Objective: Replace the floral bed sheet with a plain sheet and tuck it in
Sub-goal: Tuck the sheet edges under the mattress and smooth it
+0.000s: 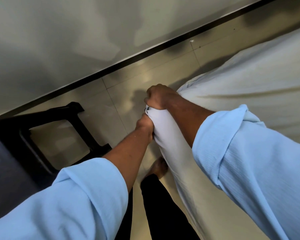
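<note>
A plain white sheet (253, 80) spreads across the right side of the view and gathers into a bunched corner at the middle. My right hand (158, 97) grips that bunched corner from above, fingers curled round the cloth. Just below it, my left hand (145, 124) clutches the same gathered fold (164, 129), which hangs down towards the floor between my arms. Both forearms come out of rolled light-blue sleeves. No floral sheet shows in this view.
A black plastic stool or chair (47, 132) stands on the tiled floor (121, 94) at the left. A grey wall (76, 32) with a dark skirting strip runs diagonally across the top. My bare foot (158, 168) and dark trouser leg show below the hands.
</note>
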Action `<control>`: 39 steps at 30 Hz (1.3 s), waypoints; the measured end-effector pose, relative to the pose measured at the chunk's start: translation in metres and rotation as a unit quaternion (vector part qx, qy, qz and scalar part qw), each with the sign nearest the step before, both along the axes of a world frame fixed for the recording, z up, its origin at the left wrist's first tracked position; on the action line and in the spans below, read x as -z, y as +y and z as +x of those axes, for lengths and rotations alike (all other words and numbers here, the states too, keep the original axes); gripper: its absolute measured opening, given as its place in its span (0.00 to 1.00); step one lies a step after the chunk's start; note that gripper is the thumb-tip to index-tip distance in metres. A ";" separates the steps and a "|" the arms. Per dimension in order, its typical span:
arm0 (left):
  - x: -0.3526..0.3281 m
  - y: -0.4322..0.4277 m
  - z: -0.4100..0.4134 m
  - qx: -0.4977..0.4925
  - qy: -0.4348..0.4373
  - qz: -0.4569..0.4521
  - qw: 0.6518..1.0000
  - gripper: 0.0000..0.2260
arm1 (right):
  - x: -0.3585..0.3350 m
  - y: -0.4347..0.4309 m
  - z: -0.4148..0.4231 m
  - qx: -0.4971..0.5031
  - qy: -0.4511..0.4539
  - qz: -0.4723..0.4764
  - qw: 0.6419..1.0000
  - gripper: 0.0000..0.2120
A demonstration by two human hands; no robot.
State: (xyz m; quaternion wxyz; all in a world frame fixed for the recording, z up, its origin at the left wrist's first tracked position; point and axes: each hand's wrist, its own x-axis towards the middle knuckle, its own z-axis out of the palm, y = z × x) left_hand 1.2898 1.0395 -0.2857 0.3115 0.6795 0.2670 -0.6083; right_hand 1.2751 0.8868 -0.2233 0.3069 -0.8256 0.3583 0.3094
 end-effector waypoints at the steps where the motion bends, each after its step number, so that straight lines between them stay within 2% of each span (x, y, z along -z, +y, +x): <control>1: 0.004 -0.003 0.003 0.013 -0.025 0.013 1.000 0.28 | -0.002 0.002 -0.002 0.008 -0.025 -0.008 1.000 0.13; 2: 0.000 -0.006 0.009 0.037 -0.049 0.021 0.998 0.28 | -0.006 0.001 -0.003 0.023 -0.044 -0.015 0.999 0.11; 4: -0.031 -0.015 0.014 0.045 -0.036 0.006 0.998 0.24 | -0.009 0.000 -0.007 0.061 -0.085 -0.022 0.994 0.08; 7: -0.073 -0.025 0.019 0.066 -0.051 -0.006 0.997 0.21 | -0.028 -0.005 -0.020 0.112 -0.118 -0.034 0.986 0.10; 11: -0.103 -0.036 0.033 0.128 -0.088 -0.021 0.988 0.23 | -0.067 -0.009 -0.057 0.088 -0.056 -0.050 0.993 0.22; 14: -0.142 -0.047 0.034 0.122 -0.057 -0.047 0.990 0.23 | -0.099 -0.007 -0.093 0.106 -0.056 -0.061 0.991 0.16; 16: -0.175 -0.054 0.034 0.134 -0.060 -0.059 0.987 0.23 | -0.124 0.000 -0.116 0.135 -0.051 -0.052 0.988 0.18; 18: -0.202 -0.061 0.030 0.185 -0.077 -0.073 0.977 0.24 | -0.156 0.007 -0.138 0.170 -0.032 -0.053 0.983 0.20; 19: -0.195 -0.062 0.031 0.204 -0.082 -0.076 0.973 0.26 | -0.160 0.010 -0.143 0.183 -0.023 -0.052 0.981 0.21; 21: -0.212 -0.072 0.023 0.271 -0.095 -0.080 0.955 0.31 | -0.186 0.014 -0.161 0.224 -0.013 -0.057 0.973 0.21; 25: -0.317 -0.091 0.003 0.361 -0.103 -0.130 0.918 0.23 | -0.238 0.019 -0.185 0.319 -0.022 -0.068 0.945 0.20; 27: -0.340 -0.095 -0.003 0.413 -0.119 -0.145 0.891 0.23 | -0.258 0.019 -0.195 0.372 -0.035 -0.069 0.925 0.19; 32: -0.383 -0.113 -0.021 0.510 -0.178 -0.149 0.828 0.24 | -0.289 0.019 -0.215 0.465 -0.081 -0.062 0.880 0.18; 35: -0.398 -0.128 -0.035 0.567 -0.201 -0.159 0.783 0.26 | -0.294 0.016 -0.230 0.486 -0.093 -0.050 0.868 0.19; 39: -0.415 -0.151 -0.064 0.613 -0.206 -0.166 0.744 0.26 | -0.295 0.011 -0.261 0.517 -0.090 -0.037 0.850 0.20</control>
